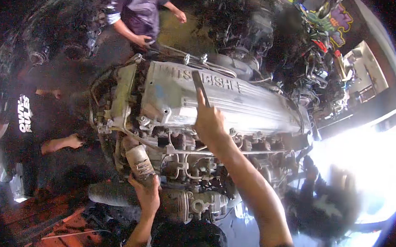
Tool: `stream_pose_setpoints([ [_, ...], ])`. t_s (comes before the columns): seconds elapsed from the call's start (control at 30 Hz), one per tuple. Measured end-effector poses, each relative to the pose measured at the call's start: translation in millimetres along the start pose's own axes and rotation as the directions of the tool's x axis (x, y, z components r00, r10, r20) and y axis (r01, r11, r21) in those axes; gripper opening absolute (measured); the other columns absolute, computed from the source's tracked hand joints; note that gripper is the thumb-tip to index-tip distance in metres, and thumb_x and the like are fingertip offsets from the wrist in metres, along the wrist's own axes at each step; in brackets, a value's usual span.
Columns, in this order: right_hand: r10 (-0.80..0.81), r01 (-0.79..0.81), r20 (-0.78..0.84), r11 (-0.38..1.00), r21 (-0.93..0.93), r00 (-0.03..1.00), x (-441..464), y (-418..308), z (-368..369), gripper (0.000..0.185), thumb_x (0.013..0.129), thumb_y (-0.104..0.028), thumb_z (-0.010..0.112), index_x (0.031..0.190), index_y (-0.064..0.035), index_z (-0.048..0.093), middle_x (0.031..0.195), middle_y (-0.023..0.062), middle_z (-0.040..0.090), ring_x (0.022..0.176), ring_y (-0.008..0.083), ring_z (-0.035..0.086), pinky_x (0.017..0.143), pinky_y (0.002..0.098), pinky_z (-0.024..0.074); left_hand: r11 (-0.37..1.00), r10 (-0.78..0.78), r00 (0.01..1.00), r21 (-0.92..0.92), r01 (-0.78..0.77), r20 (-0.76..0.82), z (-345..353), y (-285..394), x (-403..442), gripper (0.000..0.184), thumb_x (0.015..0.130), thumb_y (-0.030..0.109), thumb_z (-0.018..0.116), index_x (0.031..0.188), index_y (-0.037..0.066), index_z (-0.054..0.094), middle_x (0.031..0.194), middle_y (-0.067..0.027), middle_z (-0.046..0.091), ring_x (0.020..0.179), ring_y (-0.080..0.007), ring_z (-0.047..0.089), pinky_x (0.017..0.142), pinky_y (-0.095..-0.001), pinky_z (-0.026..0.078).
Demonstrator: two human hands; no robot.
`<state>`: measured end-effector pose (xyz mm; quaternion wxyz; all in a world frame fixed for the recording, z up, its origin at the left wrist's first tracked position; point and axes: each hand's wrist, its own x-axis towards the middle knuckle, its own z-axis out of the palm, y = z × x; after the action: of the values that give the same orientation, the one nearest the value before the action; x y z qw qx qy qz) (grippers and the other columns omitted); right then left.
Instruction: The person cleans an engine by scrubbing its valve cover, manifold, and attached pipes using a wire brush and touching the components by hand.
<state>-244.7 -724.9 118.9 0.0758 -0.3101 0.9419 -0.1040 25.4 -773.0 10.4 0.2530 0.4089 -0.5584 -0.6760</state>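
A large engine (pixel 206 138) fills the middle of the head view, its silver ribbed cover (pixel 254 109) marked with raised letters. Over that cover, my right hand (pixel 211 126) grips a flat dark metal bar (pixel 200 84), the index finger laid along it. The bar's far end overlaps the lettering; I cannot tell whether it touches the cover. Lower left, my left hand (pixel 146 193) is closed around the bottom end of a stubby cylindrical part (pixel 139 160) with metal bands. Whether this part is fixed to the engine is unclear.
A person in a dark shirt (pixel 139 14) stands beyond the engine; another person (pixel 26 116) is at the left. Thin metal pipes (pixel 196 151) run along the engine's near side. Piled machine parts (pixel 326 68) lie at the back right, and a thick pipe (pixel 115 195) at the front.
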Motion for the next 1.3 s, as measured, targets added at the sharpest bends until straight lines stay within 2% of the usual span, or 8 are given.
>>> stream_pose_setpoints([
  [0.07, 0.054, -0.062, 0.098, 0.995, 0.077, 0.994, -36, -5, -20, 0.086, 0.087, -0.006, 0.058, 0.158, -0.0111, 0.01, 0.081, 0.0296, 0.068, 0.074, 0.0448, 0.07, 0.065, 0.0549, 0.0573, 0.924, 0.287, 0.956, 0.281, -0.259, -0.062, -4, -30, 7, 0.077, 0.093, 0.024, 0.068, 0.144, -0.004, 0.017, 0.124, -0.0213, 0.045, 0.108, -0.0274, 0.052, 0.09, -0.0405, 0.047],
  [0.2, 0.07, -0.068, 0.137, 0.998, -0.018, 0.988, -51, 11, -17, 0.085, 0.089, -0.007, 0.053, 0.159, -0.0142, 0.005, 0.081, 0.0303, 0.068, 0.072, 0.0457, 0.069, 0.065, 0.0563, 0.0572, 0.997, 0.054, 0.998, 0.065, -0.051, -0.044, -3, -24, 5, 0.083, 0.091, 0.023, 0.069, 0.146, -0.002, 0.012, 0.113, -0.0196, 0.052, 0.084, -0.0195, 0.058, 0.064, -0.0313, 0.049],
  [0.37, 0.065, -0.059, 0.087, 0.996, -0.066, 0.994, 9, 13, -22, 0.069, 0.093, -0.01, 0.044, 0.156, -0.0098, 0.018, 0.086, 0.0295, 0.069, 0.078, 0.0452, 0.07, 0.071, 0.0547, 0.058, 0.996, -0.052, 0.998, 0.069, 0.054, -0.027, -2, -18, 4, 0.081, 0.093, 0.025, 0.067, 0.145, -0.003, 0.012, 0.108, -0.0182, 0.054, 0.08, -0.0209, 0.06, 0.065, -0.032, 0.05],
  [0.57, 0.059, -0.061, -0.032, 0.997, -0.056, 0.998, 39, 24, -12, 0.06, 0.093, -0.012, 0.046, 0.151, -0.0112, 0.035, 0.089, 0.0302, 0.068, 0.083, 0.046, 0.07, 0.076, 0.0558, 0.0565, 0.858, 0.259, 0.962, 0.478, -0.19, -0.083, -10, -42, 7, 0.089, 0.092, 0.029, 0.068, 0.146, -0.009, 0.008, 0.125, -0.0271, 0.051, 0.105, -0.0304, 0.058, 0.092, -0.0412, 0.047],
  [0.7, 0.015, -0.015, -0.017, 1.0, -0.027, 1.0, 24, 18, -18, 0.062, 0.09, -0.009, 0.046, 0.151, -0.0093, 0.035, 0.089, 0.0309, 0.068, 0.083, 0.0461, 0.07, 0.077, 0.0548, 0.057, 0.95, 0.151, 0.987, 0.284, -0.128, -0.06, -17, -57, 9, 0.092, 0.091, 0.033, 0.069, 0.147, -0.009, 0.009, 0.136, -0.0317, 0.041, 0.119, -0.0365, 0.05, 0.101, -0.0449, 0.04],
  [1.07, 0.108, -0.102, -0.037, 0.986, 0.13, 0.994, 109, 8, 28, 0.055, 0.097, -0.021, 0.043, 0.151, -0.0088, 0.034, 0.103, 0.0282, 0.068, 0.095, 0.047, 0.068, 0.081, 0.0566, 0.0556, 0.948, 0.208, 0.977, 0.256, -0.189, -0.047, -10, -50, 14, 0.087, 0.09, 0.027, 0.07, 0.147, -0.005, 0.012, 0.131, -0.0291, 0.048, 0.112, -0.0368, 0.056, 0.098, -0.0458, 0.044],
  [1.2, -0.006, 0.004, -0.008, 0.966, -0.259, 1.0, 110, 6, 32, 0.05, 0.099, -0.021, 0.041, 0.147, -0.005, 0.04, 0.109, 0.0253, 0.068, 0.097, 0.0419, 0.069, 0.081, 0.0508, 0.0577, 0.898, 0.296, 0.955, 0.338, -0.281, 0.007, -19, -81, 22, 0.087, 0.092, 0.032, 0.068, 0.148, -0.007, 0.013, 0.134, -0.0308, 0.045, 0.117, -0.0397, 0.053, 0.1, -0.0487, 0.041],
  [1.3, -0.03, 0.028, -0.013, 0.991, -0.128, 0.999, 68, 6, 2, 0.055, 0.097, -0.02, 0.044, 0.148, -0.0031, 0.037, 0.102, 0.0237, 0.069, 0.087, 0.039, 0.072, 0.073, 0.0497, 0.0599, 0.952, 0.153, 0.988, 0.273, -0.138, -0.034, -8, -31, 4, 0.09, 0.094, 0.035, 0.065, 0.145, -0.012, 0.008, 0.107, -0.0193, 0.057, 0.086, -0.0254, 0.06, 0.075, -0.0395, 0.049],
])
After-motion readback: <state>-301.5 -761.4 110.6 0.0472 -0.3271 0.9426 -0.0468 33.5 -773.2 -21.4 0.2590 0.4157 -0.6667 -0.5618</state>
